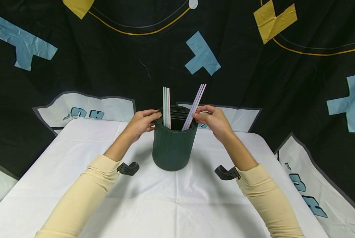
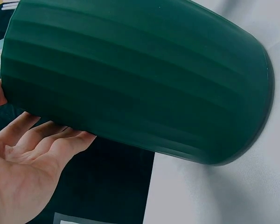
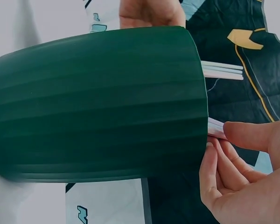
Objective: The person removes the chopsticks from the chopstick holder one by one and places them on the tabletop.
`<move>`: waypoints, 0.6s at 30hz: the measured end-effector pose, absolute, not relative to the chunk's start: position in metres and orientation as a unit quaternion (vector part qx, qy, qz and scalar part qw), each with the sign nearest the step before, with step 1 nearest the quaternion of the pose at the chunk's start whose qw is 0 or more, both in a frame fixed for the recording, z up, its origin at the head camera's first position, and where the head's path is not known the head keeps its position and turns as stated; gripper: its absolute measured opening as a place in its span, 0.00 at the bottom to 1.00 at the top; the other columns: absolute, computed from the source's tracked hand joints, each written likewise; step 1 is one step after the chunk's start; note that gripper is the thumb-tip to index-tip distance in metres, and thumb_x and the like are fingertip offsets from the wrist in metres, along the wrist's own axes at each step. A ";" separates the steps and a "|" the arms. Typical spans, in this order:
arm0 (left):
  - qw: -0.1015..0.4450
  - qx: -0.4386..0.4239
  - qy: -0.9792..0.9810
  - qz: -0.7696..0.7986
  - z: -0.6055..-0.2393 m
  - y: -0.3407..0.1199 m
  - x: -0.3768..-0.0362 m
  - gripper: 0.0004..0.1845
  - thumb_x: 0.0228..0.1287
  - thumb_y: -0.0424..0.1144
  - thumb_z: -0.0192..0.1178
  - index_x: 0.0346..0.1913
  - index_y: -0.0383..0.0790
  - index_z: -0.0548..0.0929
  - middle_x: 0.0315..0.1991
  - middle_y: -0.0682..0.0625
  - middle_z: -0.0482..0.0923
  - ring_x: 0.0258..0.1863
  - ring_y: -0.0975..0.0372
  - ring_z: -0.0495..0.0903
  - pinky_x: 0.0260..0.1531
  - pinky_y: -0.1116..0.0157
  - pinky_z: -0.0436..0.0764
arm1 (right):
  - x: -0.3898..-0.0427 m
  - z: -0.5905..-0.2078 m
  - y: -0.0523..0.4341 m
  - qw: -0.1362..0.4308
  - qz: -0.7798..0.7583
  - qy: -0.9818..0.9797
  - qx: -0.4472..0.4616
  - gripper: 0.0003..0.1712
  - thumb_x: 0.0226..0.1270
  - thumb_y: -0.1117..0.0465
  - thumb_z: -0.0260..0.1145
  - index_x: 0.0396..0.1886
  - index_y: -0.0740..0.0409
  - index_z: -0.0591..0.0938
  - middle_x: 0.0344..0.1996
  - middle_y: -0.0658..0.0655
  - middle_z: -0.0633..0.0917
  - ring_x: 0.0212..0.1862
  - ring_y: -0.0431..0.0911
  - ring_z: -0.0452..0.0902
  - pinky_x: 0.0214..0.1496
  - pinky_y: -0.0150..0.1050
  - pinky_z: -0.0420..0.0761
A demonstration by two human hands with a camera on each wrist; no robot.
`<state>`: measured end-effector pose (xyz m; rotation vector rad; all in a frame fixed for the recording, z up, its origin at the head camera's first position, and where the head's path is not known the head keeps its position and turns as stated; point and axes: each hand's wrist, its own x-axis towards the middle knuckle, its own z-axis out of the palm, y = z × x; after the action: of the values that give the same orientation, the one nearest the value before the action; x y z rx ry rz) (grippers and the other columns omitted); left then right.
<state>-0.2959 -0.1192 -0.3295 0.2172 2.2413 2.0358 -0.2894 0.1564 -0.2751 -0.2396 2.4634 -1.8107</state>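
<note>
A dark green ribbed container (image 1: 173,148), round and open at the top, stands on the white table. Its rim has a black slotted part (image 1: 177,112) at the back. My left hand (image 1: 143,123) grips the container at the left of its rim, thumb at the top edge and fingers along the outer side. On the right, my right hand (image 1: 211,119) pinches a bundle of lilac and pink straws (image 1: 194,107) that leans right out of the opening. Another bundle of pale green and pink straws (image 1: 166,105) stands nearly upright at the left inside. The lower ends of both bundles are hidden.
A white cloth (image 1: 153,205) covers the table. Behind it hangs a black backdrop (image 1: 121,66) with blue and yellow tape pieces. Each wrist carries a black camera mount, the left one (image 1: 128,168) and the right one (image 1: 226,173) both in front of the container.
</note>
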 end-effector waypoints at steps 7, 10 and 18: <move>0.052 0.069 0.739 0.669 -0.328 -0.119 -0.294 0.27 0.75 0.46 0.58 0.70 0.35 0.73 0.66 0.39 0.77 0.65 0.48 0.79 0.63 0.51 0.79 | -0.291 -0.277 0.155 0.028 -0.594 0.800 -0.075 0.12 0.72 0.60 0.66 0.48 0.63 0.80 0.50 0.57 0.82 0.53 0.51 0.82 0.68 0.48 0.78; 0.051 0.070 0.739 0.668 -0.327 -0.118 -0.294 0.27 0.75 0.45 0.58 0.70 0.35 0.73 0.65 0.38 0.77 0.64 0.48 0.79 0.62 0.51 0.79 | -0.291 -0.278 0.156 0.022 -0.592 0.802 -0.069 0.12 0.71 0.59 0.66 0.48 0.62 0.80 0.48 0.56 0.83 0.52 0.51 0.83 0.67 0.47 0.79; 0.051 0.072 0.738 0.668 -0.328 -0.118 -0.294 0.27 0.75 0.45 0.57 0.70 0.35 0.73 0.65 0.38 0.77 0.64 0.48 0.79 0.63 0.52 0.79 | -0.292 -0.272 0.158 0.009 -0.593 0.802 -0.075 0.11 0.70 0.60 0.68 0.47 0.61 0.82 0.42 0.53 0.87 0.42 0.48 0.86 0.58 0.40 0.84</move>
<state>-0.2944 -0.1184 -0.3280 0.2198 2.2471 2.0340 -0.2915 0.1581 -0.2721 -0.2335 2.5047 -1.8511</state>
